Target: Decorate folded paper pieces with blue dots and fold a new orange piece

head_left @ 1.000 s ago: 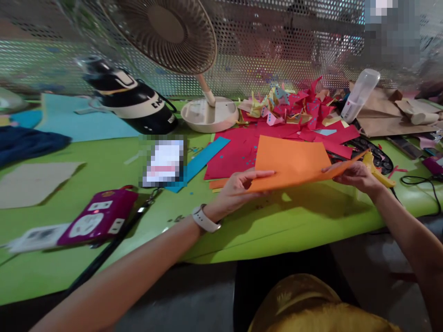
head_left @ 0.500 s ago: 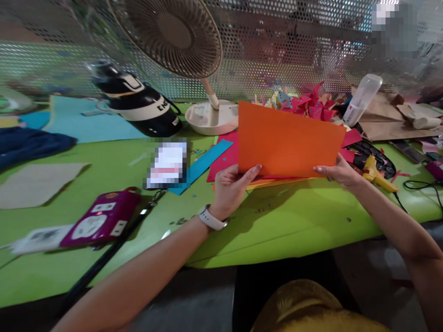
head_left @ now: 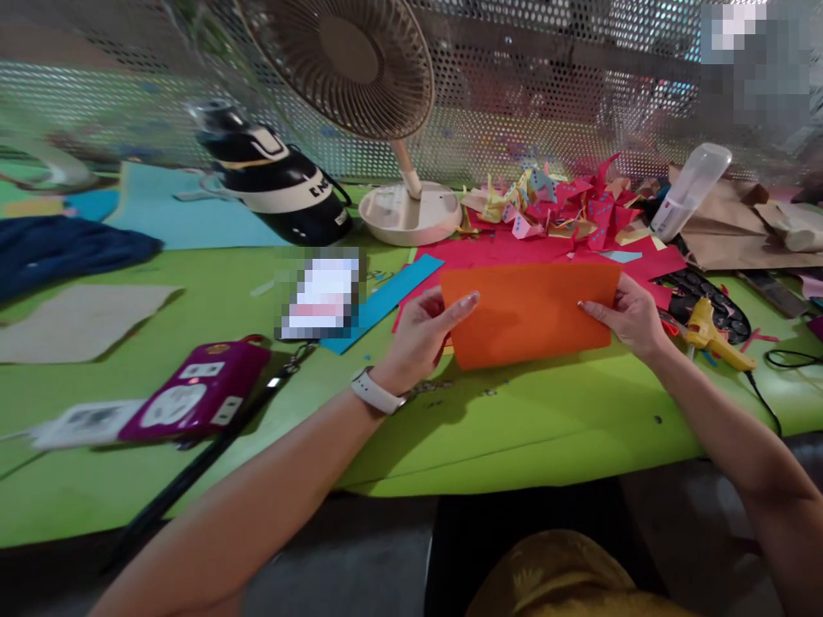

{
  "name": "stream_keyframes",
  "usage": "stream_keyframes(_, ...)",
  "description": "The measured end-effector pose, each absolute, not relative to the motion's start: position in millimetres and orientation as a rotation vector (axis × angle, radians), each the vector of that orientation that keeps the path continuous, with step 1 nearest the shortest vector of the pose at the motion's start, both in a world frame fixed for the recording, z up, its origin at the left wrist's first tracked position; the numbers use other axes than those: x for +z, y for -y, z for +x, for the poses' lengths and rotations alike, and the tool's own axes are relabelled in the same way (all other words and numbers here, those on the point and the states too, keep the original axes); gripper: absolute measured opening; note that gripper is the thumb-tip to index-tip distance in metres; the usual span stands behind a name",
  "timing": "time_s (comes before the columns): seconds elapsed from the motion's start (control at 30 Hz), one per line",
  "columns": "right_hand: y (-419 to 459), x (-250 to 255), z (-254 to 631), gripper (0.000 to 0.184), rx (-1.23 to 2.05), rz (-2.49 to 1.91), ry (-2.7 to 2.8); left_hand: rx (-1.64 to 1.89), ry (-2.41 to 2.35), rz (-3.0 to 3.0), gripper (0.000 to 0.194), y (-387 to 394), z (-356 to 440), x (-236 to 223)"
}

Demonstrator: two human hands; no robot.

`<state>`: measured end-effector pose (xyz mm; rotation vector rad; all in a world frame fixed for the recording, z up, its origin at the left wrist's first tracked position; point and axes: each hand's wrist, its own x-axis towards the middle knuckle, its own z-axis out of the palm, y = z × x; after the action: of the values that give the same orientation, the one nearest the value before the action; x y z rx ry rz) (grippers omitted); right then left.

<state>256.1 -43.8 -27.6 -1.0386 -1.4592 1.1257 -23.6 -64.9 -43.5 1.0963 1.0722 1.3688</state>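
Note:
An orange sheet of paper (head_left: 531, 317) is held up above the green table, between both hands. My left hand (head_left: 424, 338) pinches its left edge, thumb on the near face and fingers behind. At the right edge my right hand (head_left: 630, 317) grips it the same way, with the fingers partly hidden behind the paper. Behind the sheet lie red sheets of paper (head_left: 507, 250), partly covered by it. A blue paper strip (head_left: 392, 300) rests to the left of my left hand. Close to my right hand is a yellow glue gun (head_left: 713, 334).
A fan (head_left: 411, 214) and a black bottle (head_left: 289, 197) stand at the back. Folded paper pieces (head_left: 566, 206) are heaped behind the red sheets. On the left lie a phone (head_left: 321, 296) and a purple power bank (head_left: 199, 390). A clear bottle (head_left: 691, 193) stands back right.
The orange sheet has come down and tilted flatter, uncovering the folded paper heap and red sheets behind it. Both hands keep hold of it. The camera view has shifted slightly left.

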Motion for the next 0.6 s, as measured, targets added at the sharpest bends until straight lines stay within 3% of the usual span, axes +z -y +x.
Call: stream_keyframes(0.6, 42, -43, 256, 0.031, 1.139, -1.100, 1.329, 1.344, -1.068, 0.981, 0.046, 72, -11, -50)
